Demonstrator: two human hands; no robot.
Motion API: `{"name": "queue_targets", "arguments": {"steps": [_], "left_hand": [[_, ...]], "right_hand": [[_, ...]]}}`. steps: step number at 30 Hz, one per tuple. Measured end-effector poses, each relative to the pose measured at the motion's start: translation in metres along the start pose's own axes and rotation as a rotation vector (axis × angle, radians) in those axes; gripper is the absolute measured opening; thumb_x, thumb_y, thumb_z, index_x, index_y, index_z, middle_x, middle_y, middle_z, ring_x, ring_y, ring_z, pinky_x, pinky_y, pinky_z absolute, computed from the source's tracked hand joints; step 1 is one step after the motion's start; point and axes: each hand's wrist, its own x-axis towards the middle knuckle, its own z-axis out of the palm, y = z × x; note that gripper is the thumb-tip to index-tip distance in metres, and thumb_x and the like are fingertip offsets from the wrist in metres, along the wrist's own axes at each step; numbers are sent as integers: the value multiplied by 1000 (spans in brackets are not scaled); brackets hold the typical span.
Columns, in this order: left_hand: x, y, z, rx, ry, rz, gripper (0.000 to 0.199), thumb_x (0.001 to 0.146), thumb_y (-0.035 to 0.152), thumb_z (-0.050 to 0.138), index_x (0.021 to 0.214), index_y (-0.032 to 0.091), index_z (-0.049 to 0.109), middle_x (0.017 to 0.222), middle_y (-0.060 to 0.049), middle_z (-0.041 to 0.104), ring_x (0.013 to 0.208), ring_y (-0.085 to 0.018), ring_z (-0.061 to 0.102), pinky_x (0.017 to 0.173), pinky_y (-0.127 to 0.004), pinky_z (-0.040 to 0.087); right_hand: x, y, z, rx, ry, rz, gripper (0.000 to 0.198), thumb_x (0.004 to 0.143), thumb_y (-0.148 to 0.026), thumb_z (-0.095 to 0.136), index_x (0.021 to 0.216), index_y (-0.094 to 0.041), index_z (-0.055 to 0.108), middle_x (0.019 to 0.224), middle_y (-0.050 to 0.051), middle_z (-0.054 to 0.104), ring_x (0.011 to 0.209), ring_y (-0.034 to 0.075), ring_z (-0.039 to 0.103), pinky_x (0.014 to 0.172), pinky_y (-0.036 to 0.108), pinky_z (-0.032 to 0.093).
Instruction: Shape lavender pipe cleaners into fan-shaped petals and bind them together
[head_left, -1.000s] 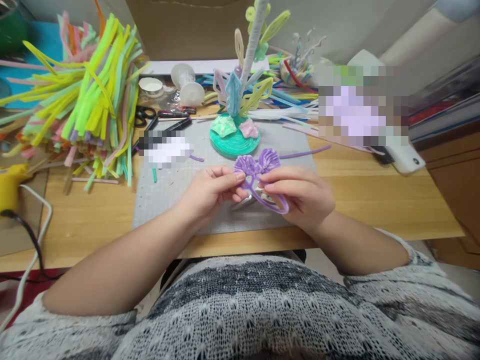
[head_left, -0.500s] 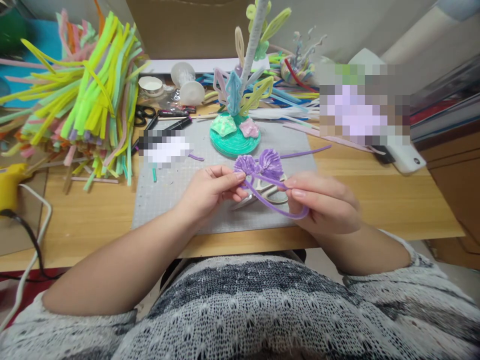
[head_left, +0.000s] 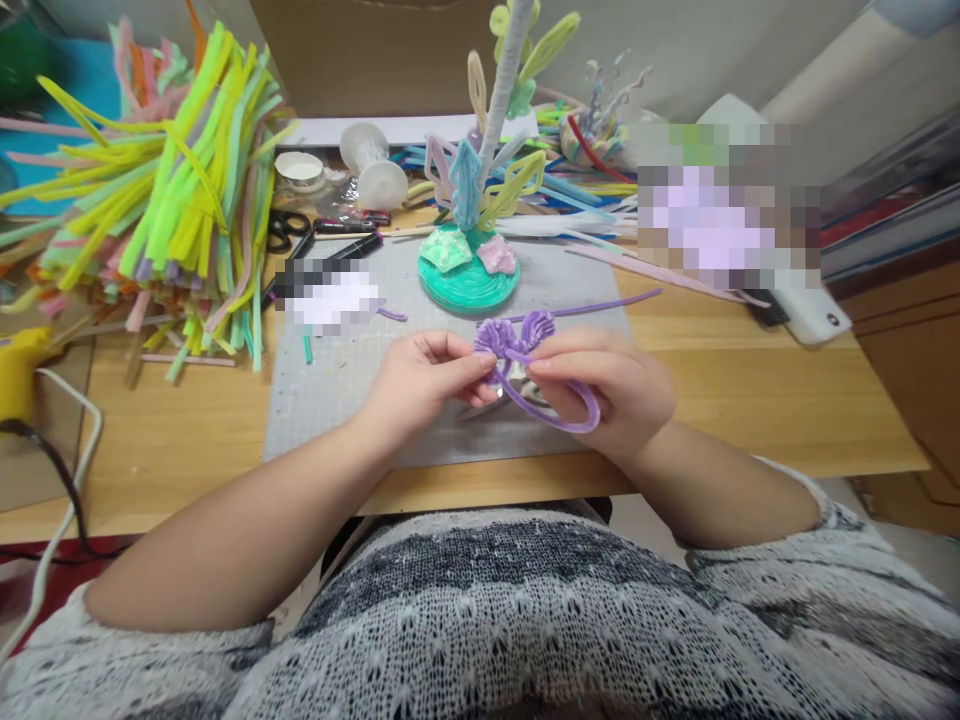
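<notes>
Between the fingers of my left hand (head_left: 431, 375) is a purple bow-like piece (head_left: 495, 338) made of ribbed pipe cleaner, with two rounded lobes. My right hand (head_left: 607, 380) pinches a purple pipe cleaner (head_left: 551, 418) close to the middle of that piece. The pipe cleaner bends in a loop below my right fingers. Scissors (head_left: 529, 388) lie on the grey cutting mat (head_left: 337, 420) under my hands, partly hidden by them. A loose purple pipe cleaner (head_left: 615, 300) rests on the mat behind.
A green round base (head_left: 465, 290) with a wrapped stem and pipe-cleaner leaves stands behind my hands. At the left are a big bundle of pipe cleaners (head_left: 180, 200), black scissors (head_left: 285, 230), markers (head_left: 345, 252) and a yellow glue gun (head_left: 19, 375). A white device (head_left: 806, 310) stands right.
My right hand has moved left, closer to my left hand, and grips the pipe cleaner nearer the bow-like piece. The right lobe has turned and looks narrower. My left hand has hardly moved.
</notes>
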Motion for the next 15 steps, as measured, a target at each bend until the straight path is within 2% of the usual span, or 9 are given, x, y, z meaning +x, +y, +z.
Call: {"name": "queue_targets", "arguments": {"steps": [3, 9, 15], "left_hand": [[-1, 0, 1, 4, -14, -7, 24, 65, 25, 80, 64, 14, 59, 52, -2, 68, 47, -11, 64, 50, -20, 50], [-1, 1, 0, -35, -37, 19, 21, 65, 24, 79, 62, 14, 61, 53, 0, 67, 48, -11, 63, 49, -20, 49], [-2, 1, 0, -41, -41, 15, 23, 64, 26, 81, 63, 15, 61, 51, 1, 65, 48, -11, 63, 49, -21, 50]], "right_hand": [[4, 2, 3, -12, 6, 28, 13, 84, -12, 64, 93, -21, 65, 84, 6, 71, 77, 16, 68, 69, 30, 58], [1, 12, 4, -239, 60, -51, 14, 81, -16, 69, 92, -23, 64, 82, 5, 71, 77, 18, 66, 70, 34, 54], [1, 10, 2, -353, 45, -114, 9, 82, -17, 68, 88, -21, 61, 80, 5, 69, 77, 19, 64, 70, 34, 49]]}}
